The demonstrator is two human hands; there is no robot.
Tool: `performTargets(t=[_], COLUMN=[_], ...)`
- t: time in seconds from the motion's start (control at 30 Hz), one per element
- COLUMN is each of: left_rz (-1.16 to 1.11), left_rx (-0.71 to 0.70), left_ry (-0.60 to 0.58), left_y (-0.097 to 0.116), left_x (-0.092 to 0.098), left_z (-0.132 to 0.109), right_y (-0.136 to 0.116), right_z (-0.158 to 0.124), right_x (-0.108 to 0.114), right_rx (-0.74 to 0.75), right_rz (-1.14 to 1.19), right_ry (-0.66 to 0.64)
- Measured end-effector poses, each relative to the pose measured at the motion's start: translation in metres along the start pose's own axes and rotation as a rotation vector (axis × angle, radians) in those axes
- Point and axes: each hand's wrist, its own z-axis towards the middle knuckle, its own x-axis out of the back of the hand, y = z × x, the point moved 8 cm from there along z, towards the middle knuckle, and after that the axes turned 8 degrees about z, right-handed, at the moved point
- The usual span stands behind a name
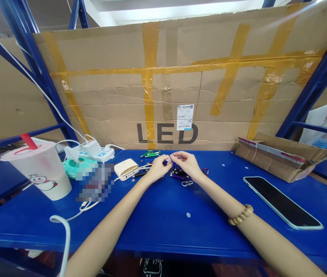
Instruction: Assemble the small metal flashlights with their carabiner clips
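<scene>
My left hand (159, 168) and my right hand (189, 164) meet fingertip to fingertip just above the blue table (163, 219). Both are closed in a pinch at a small thing between them, which I cannot make out. Below my right hand lie small purple metal tubes (178, 176) and a silver carabiner clip (186, 184). A red clip (205, 171) rests to its right. Behind my left hand are shiny green metal tubes (153, 154). Partly hidden by that hand, a dark tube (140, 174) lies near white cables.
Left: a white power bank (126, 169), a plastic drink cup (40, 169), a teal tissue pack (79, 167), a power strip (98, 152) and loose cables. Right: a phone (281, 202) and an open cardboard box (279, 156). A tall cardboard sheet (108, 104) closes off the back between blue posts.
</scene>
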Motion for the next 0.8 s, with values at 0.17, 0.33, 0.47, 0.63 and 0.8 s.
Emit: performTargets(t=[0.17, 0.33, 0.47, 0.63, 0.8], left_rz=[-0.034, -0.024, 0.024, 0.095, 0.112], left_rx=[0.032, 0.011, -0.010, 0.008, 0.092], left_ry=[0.083, 0.058, 0.015, -0.017, 0.168], left_y=[-0.005, -0.007, -0.008, -0.011, -0.018], left_x=[0.009, 0.004, -0.001, -0.005, 0.028], left_z=[0.002, 0.002, 0.000, 0.000, 0.007], right_y=[-0.045, -0.050, -0.043, -0.035, -0.038], right_z=[-0.017, -0.027, -0.025, -0.025, -0.026], right_x=[-0.011, -0.027, -0.031, -0.034, -0.033], right_rx=[0.504, 0.663, 0.582, 0.457, 0.427], right_rz=[-0.452, -0.780, -0.757, -0.710, -0.644], right_ry=[-0.077, -0.170, -0.261, -0.320, -0.260])
